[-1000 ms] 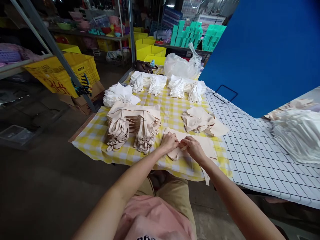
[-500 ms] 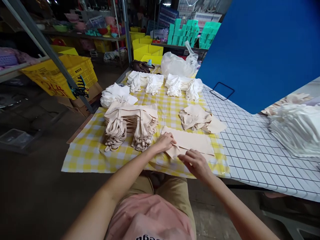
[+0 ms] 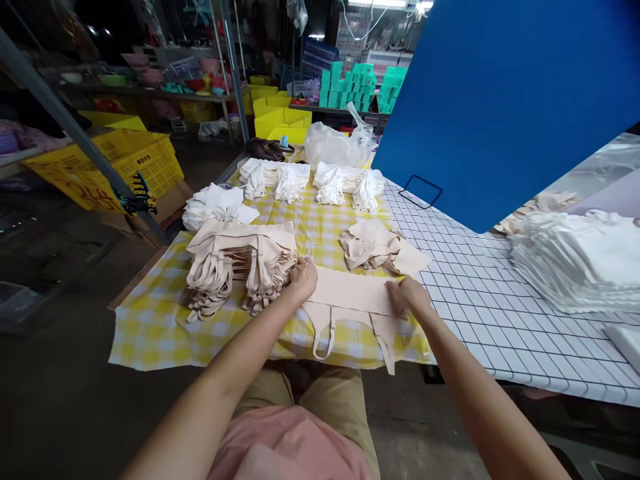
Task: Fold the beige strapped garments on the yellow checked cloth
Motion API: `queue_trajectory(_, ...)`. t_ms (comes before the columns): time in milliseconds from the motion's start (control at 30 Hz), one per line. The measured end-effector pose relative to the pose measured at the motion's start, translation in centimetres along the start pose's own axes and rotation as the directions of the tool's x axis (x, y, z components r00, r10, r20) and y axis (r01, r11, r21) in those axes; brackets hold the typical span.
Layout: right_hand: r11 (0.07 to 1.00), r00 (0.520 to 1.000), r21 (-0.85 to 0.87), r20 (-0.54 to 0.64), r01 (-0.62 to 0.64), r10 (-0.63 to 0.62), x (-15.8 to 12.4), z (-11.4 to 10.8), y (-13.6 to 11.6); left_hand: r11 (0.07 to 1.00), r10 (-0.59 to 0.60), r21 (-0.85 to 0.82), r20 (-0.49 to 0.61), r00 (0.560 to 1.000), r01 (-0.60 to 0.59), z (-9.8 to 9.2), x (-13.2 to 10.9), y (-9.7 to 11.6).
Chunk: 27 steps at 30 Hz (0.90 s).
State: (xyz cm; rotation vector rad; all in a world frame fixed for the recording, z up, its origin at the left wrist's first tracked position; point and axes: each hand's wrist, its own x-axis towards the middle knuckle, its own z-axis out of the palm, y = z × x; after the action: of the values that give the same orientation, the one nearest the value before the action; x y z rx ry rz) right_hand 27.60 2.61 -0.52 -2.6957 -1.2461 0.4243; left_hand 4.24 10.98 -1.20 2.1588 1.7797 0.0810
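A beige strappy camisole top (image 3: 353, 291) lies flat on the yellow checked cloth, its straps laid toward me. At its upper left corner, my left hand (image 3: 304, 279) has its fingers closed on the fabric edge. My right hand (image 3: 407, 295) is at the right edge of the same top; its fingers are blurred, so their grip is unclear. Close to my left hand stands a thick stack of beige tops (image 3: 240, 260), with bunched straps hanging at the front. Beyond the right hand lies a crumpled heap of beige fabric (image 3: 373, 245).
Two stacks of white tops (image 3: 277, 175) and a loose white pile (image 3: 220, 203) lie farther back, near a white plastic bag (image 3: 333, 145). A large blue panel (image 3: 490, 113) leans over the grid-patterned cloth (image 3: 465, 307). More white garments (image 3: 575, 260) are stacked at right.
The top's straps, earlier folded under my hands, now extend toward me. My left hand moved left to the corner, and my right hand moved to the right edge. The view shifted slightly.
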Motion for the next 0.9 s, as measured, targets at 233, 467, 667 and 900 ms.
queue_trajectory(233,0.967,0.991,0.236,0.075,0.092,-0.112,0.3,0.4,0.2,0.994,0.069,-0.099,0.151,0.986,-0.055,-0.9,1.5,-0.6)
queue_trajectory(467,0.769,0.934,0.607,0.119,0.2,-0.336,-1.6,-4.3,2.8,0.915,0.228,-0.361,0.095,0.969,-0.18,-2.8,1.5,-1.5)
queue_trajectory(667,0.722,0.926,0.676,0.166,0.144,-0.339,-1.1,-10.2,3.4,0.408,0.407,-0.883,-0.054,0.912,-0.234,-7.1,2.5,-0.4)
queue_trajectory(900,0.652,0.97,0.724,-0.102,0.224,-0.22,-1.4,-17.5,1.2,0.135,0.392,-0.975,-0.113,0.913,-0.179,-13.5,3.8,1.8)
